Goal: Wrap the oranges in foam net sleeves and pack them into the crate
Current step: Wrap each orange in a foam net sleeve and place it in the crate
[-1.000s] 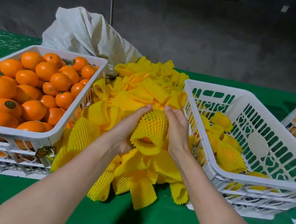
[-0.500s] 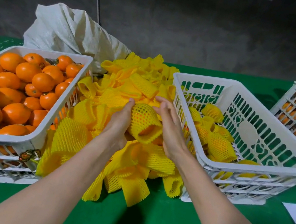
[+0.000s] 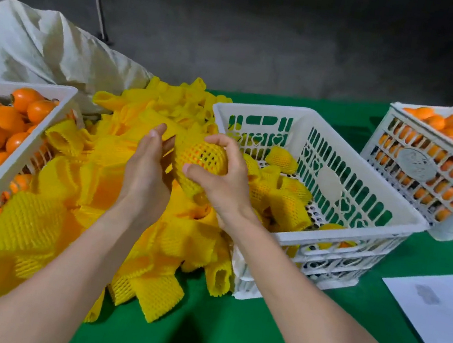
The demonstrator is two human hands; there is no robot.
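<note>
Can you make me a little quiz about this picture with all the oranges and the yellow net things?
1. True or false: the right hand grips a wrapped orange.
2. The middle crate holds: A nothing; B oranges in sleeves; C bottles.
3. What colour are the loose foam sleeves piled on the table?

Key: 1 true; 2 B; 3 yellow.
</note>
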